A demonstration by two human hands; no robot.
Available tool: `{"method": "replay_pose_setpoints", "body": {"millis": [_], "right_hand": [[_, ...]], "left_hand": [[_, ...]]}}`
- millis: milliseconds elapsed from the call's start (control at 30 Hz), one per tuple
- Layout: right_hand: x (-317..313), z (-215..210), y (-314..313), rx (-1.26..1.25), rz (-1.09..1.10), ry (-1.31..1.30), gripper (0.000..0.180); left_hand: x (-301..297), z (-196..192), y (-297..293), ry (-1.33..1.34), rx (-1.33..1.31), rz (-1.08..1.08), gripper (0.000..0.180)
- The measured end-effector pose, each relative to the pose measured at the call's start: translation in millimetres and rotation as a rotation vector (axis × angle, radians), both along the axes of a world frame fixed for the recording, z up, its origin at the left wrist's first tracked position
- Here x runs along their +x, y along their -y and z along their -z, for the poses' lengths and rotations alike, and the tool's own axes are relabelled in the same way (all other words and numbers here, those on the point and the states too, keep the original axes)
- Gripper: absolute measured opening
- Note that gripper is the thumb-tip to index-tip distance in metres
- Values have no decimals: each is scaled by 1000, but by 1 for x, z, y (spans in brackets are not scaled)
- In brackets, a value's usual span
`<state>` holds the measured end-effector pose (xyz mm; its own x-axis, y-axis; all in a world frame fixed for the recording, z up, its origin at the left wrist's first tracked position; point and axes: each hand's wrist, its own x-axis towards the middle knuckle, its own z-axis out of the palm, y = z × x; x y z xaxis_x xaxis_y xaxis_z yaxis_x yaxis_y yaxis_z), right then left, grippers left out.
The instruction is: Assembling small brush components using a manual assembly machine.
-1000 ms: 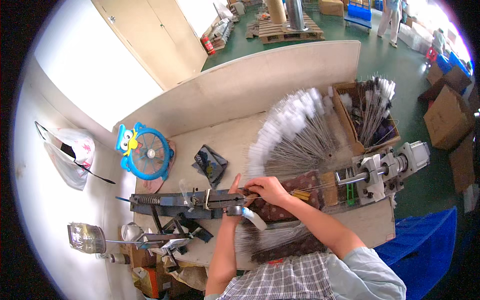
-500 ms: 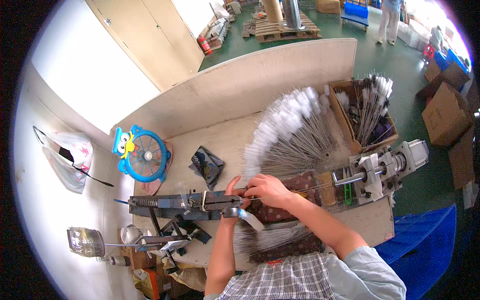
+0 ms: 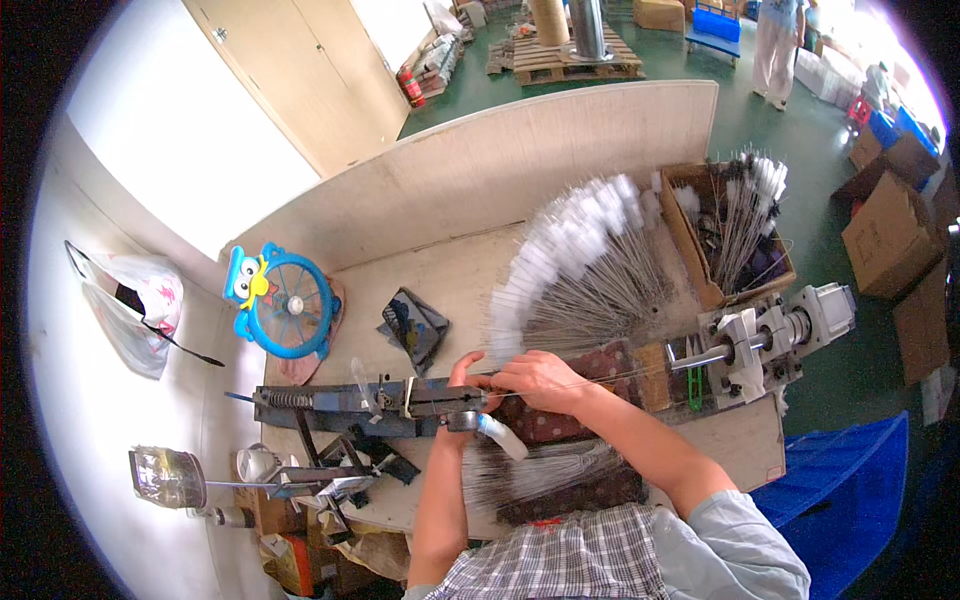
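Note:
My right hand (image 3: 537, 382) is closed on a thin metal wire (image 3: 610, 379) that runs right toward a motor-driven spindle (image 3: 715, 357). My left hand (image 3: 466, 372) curls around the jaw end of a long dark metal clamp fixture (image 3: 430, 398), partly behind it; what its fingers hold is hidden. Just below the jaw, a white-bristled brush piece (image 3: 503, 438) slants down to the right. Nearer my body lies a bundle of thin wires (image 3: 540, 470). Beyond my hands, many white-tipped wire brushes (image 3: 580, 250) fan out on the table.
A cardboard box (image 3: 690, 245) of brushes stands at the back right. A blue toy-like fan (image 3: 290, 305) and a dark crumpled packet (image 3: 415, 330) are at the left. A jar-topped arm (image 3: 168, 478) juts out lower left. A blue bin (image 3: 830, 500) stands right of the table.
My hands stay at the jaw end with almost no movement. A clear plastic strip on the clamp sits slightly farther left. The person in the background has shifted a little.

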<state>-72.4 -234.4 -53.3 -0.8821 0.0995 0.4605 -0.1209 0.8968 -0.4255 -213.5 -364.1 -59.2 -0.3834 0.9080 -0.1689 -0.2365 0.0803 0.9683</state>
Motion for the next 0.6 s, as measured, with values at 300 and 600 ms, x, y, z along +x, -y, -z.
{"method": "replay_pose_setpoints", "body": {"millis": [300, 600], "right_hand": [[0, -10, -4, 80, -40, 130, 44], [2, -13, -9, 34, -103, 186, 36]], "left_hand": [[-1, 2, -1, -226, -45, 58, 58], [2, -6, 0, -116, -77, 87, 58]]}}
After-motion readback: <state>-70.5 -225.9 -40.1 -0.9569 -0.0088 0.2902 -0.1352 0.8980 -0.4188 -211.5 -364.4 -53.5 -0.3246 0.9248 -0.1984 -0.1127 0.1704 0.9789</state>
